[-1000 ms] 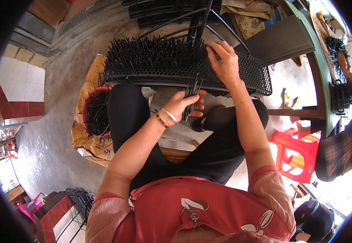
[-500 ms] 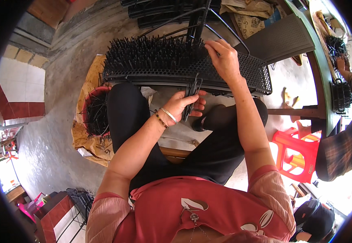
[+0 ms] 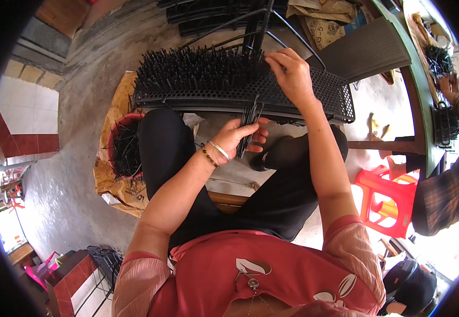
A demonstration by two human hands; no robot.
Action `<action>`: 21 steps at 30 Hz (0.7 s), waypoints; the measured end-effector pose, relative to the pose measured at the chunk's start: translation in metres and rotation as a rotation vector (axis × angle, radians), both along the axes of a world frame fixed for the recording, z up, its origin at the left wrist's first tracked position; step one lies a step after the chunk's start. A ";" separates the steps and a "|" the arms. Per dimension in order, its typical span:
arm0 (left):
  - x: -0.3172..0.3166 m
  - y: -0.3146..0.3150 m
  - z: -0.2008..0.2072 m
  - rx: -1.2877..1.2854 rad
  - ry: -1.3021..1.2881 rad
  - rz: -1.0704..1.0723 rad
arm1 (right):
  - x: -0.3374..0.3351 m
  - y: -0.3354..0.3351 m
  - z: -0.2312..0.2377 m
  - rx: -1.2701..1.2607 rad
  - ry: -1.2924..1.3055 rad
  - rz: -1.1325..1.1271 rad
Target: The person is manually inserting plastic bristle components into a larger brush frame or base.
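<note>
A long black perforated rack point(image 3: 327, 96) lies across in front of my knees. Its left and middle part is crowded with thin black rods point(image 3: 192, 71) standing upright in the holes; bare holes show toward the right end. My left hand point(image 3: 234, 136), below the rack's near edge, is closed around a bundle of thin black rods point(image 3: 248, 127). Over the rack, at the right border of the standing rods, my right hand point(image 3: 294, 79) has thumb and forefinger pinched together. What sits between those fingertips is too small and dark to make out.
At my left a red tub point(image 3: 116, 129) of loose black rods stands on brown paper sacking point(image 3: 105, 177). A metal frame point(image 3: 287, 39) rises behind the rack. To the right are a red plastic stool point(image 3: 385, 203) and a green-edged table point(image 3: 419, 111), where another person's hand point(image 3: 446, 84) works.
My right hand has shifted very slightly left at the edge of the standing rods. My left hand keeps its bundle almost in place. The other person's hand has moved a little.
</note>
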State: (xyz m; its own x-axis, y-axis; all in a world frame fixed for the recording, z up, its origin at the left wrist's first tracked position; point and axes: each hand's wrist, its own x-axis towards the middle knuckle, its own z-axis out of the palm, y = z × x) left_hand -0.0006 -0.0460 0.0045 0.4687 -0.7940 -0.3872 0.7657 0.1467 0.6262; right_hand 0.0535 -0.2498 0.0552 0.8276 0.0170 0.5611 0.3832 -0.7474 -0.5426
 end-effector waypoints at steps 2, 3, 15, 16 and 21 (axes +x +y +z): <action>0.000 0.000 0.001 0.002 0.010 -0.009 | 0.000 0.002 -0.003 0.014 -0.023 -0.031; 0.000 0.000 0.001 0.001 0.009 -0.010 | 0.000 0.001 -0.006 0.021 -0.034 -0.053; 0.000 0.000 0.002 0.009 -0.001 -0.005 | 0.000 0.007 -0.010 0.096 -0.054 -0.101; 0.000 0.000 0.002 0.008 -0.006 -0.004 | 0.001 0.006 -0.010 0.100 -0.059 -0.077; 0.000 0.000 -0.001 0.011 -0.019 -0.008 | 0.002 0.003 -0.008 0.087 -0.068 -0.068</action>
